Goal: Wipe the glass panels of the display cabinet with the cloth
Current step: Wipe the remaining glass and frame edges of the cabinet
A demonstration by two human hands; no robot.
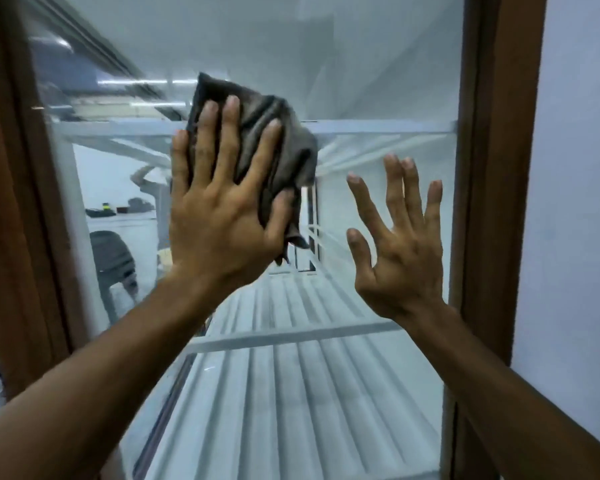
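Wiping in progress on the front glass panel (361,64) of the display cabinet, between its brown wooden frame posts (492,168). Grey cloth (281,147) bunched and pressed flat to the pane at about upper-middle height, just over the line of a white shelf (378,128) inside. Left hand (219,216) spread wide on top of it, fingers straight, thumb laid along the cloth's lower edge, pushing rather than gripping. Right hand (400,251) empty and released, fingers fanned, raised beside the cloth toward the right post; touching the glass or only close to it, impossible to tell. No clear line between wiped and unwiped glass: reflections and a pale haze across the whole pane, top to bottom. Judged from that, somewhere in the middle of this panel, with the stretch below the hands and the strip along the right post likely left to cover. Other panels of the cabinet mostly out of view, so no telling whether done or waiting. Pale wall (575,168) to the right of the frame.
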